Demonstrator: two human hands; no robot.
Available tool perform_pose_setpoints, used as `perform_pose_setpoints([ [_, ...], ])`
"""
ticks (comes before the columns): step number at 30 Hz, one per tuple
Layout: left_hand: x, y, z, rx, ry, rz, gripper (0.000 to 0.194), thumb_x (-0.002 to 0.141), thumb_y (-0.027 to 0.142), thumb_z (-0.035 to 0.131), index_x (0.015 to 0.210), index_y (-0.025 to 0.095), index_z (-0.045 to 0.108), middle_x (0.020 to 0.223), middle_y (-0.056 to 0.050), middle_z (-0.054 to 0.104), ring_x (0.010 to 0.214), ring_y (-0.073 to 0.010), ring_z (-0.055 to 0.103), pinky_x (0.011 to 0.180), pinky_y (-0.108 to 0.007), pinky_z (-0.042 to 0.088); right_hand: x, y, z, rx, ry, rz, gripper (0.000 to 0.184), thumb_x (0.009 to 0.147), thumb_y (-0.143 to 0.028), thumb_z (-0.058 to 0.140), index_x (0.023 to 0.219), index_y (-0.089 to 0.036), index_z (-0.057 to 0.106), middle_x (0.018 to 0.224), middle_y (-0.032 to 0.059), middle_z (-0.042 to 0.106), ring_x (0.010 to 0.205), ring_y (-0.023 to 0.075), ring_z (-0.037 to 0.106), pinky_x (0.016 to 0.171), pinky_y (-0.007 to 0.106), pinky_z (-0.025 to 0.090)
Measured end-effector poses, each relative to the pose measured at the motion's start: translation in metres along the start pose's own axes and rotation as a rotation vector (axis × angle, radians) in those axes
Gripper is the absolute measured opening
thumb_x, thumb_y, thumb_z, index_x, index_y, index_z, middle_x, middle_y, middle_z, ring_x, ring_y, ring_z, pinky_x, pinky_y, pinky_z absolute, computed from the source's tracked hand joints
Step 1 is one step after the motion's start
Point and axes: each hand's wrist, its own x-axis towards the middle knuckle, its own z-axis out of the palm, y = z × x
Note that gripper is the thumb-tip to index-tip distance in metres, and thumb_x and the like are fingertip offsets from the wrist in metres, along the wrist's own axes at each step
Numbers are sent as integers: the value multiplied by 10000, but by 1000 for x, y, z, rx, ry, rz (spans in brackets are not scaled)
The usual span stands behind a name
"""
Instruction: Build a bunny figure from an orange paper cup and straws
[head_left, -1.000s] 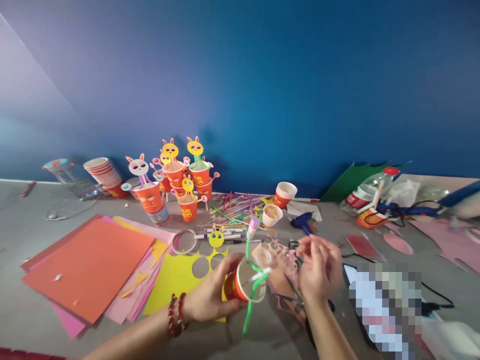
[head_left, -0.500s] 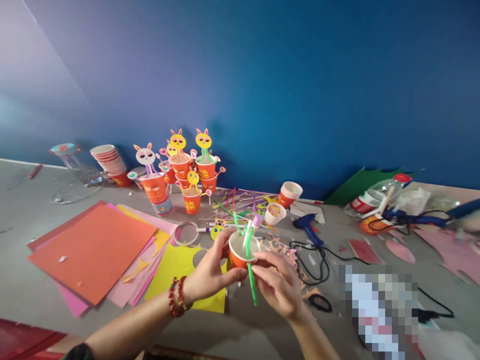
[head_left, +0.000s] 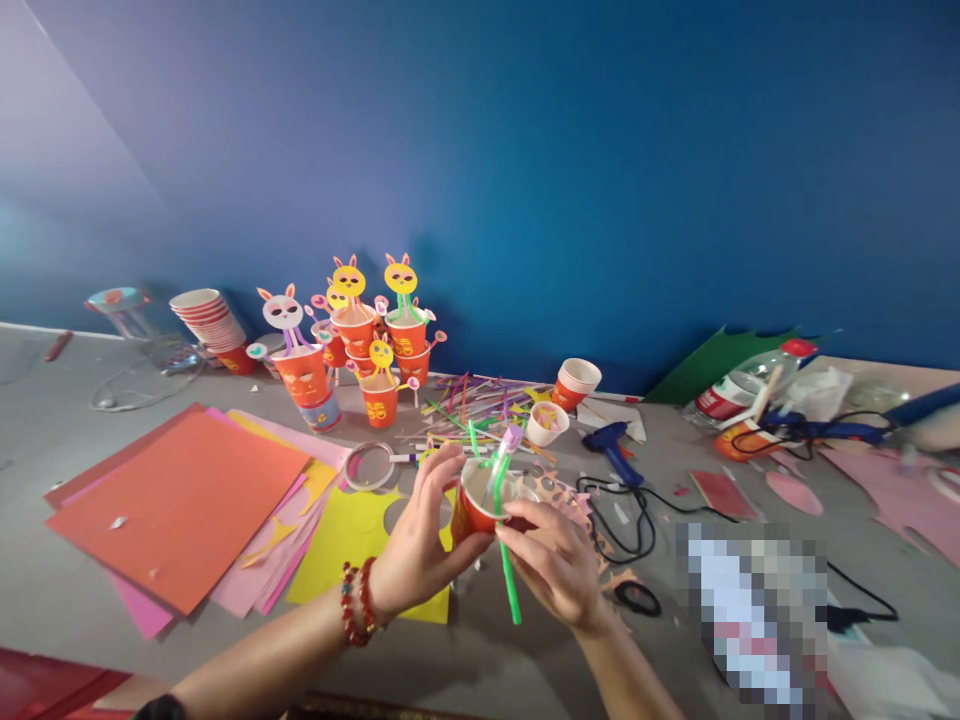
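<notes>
My left hand (head_left: 426, 535) is closed around the side of an orange paper cup (head_left: 474, 512), its thumb along the near side. At the cup's near rim, my right hand (head_left: 559, 562) pinches a green drinking straw (head_left: 510, 580) against the cup. The straw's lower end hangs down outside, while its upper part leans over the mouth. A small lilac piece (head_left: 512, 438) shows at the top of the straws. Another green straw tip (head_left: 472, 436) rises at the far rim. My fingers hide part of the rim.
Behind stand several cup figures with animal faces (head_left: 381, 400). Straws (head_left: 469, 408) lie by the wall. Coloured paper (head_left: 187, 500) covers the left; a blue glue gun (head_left: 611, 450) with its cord, a bottle (head_left: 739, 390) and a black tape ring (head_left: 637, 598) are on the right.
The cup has tilted and turned slightly in my hands, and my left fingers have risen along its far side. The straw stays pinched at the rim. The whole view has shifted slightly.
</notes>
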Motion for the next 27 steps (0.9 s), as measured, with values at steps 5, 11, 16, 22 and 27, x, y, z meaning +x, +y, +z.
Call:
perform_pose_setpoints([
  [5,2,9,-2,271,3,259,380,881,139,648,1225,201,499,1236,-147,588,1196,-305,541,1015,-531,476,-2,2,2,0,2,-17,269,954,-122,573,1172,-218,699,1146,143,733,997,225,729,814,345,613],
  [11,12,17,-9,240,-94,192,167,933,144,563,1091,188,531,1021,-92,658,979,-251,563,933,-468,471,-2,2,3,-3,-29,-21,306,954,-125,579,1225,-233,669,1172,141,744,946,210,738,783,344,614],
  [16,14,19,-11,231,-121,177,128,934,126,535,1039,194,562,977,-73,669,934,-229,565,937,-440,463,-1,0,3,-2,2,-21,273,940,-132,609,1184,-237,672,1157,138,754,977,230,738,797,378,612],
  [22,14,24,-10,269,-99,217,144,930,97,543,1014,209,574,945,-39,694,942,-204,602,1101,-498,357,3,-2,4,53,71,0,322,899,-87,641,1176,-245,688,1116,122,735,943,238,721,768,391,611],
  [27,15,26,-9,300,-98,228,143,919,85,543,968,216,573,907,-18,707,923,-187,621,1154,-512,294,5,-5,6,161,83,81,303,915,-81,607,1166,-228,692,1093,123,698,935,242,704,764,392,601],
])
